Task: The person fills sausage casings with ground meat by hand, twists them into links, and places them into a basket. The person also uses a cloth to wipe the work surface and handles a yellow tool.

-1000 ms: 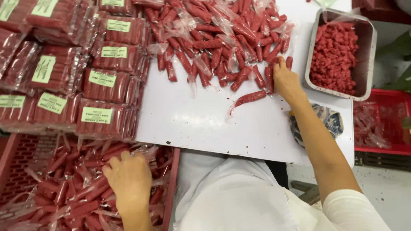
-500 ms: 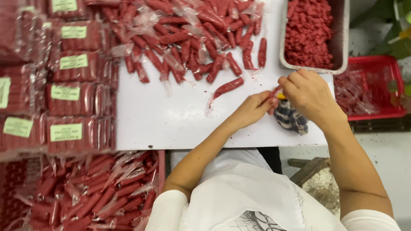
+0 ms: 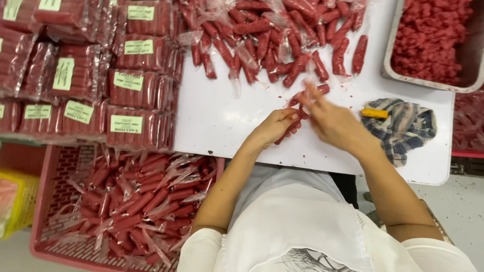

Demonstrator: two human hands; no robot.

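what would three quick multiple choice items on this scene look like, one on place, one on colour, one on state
1. Where is the striped cloth?
A. in the crate
B. on the white table, by the right hand
C. on the labelled packs

2. What colour is the small thing lying on the cloth?
A. yellow
B. blue
C. white

3. What are the hands doing?
A. resting apart on the table
B. both in the crate
C. together on one red sausage

Answers:
1 B, the cloth lies on the tabletop just right of the right hand.
2 A, it shows bright yellow against the cloth.
3 C, the left hand and right hand meet on one sausage over the table.
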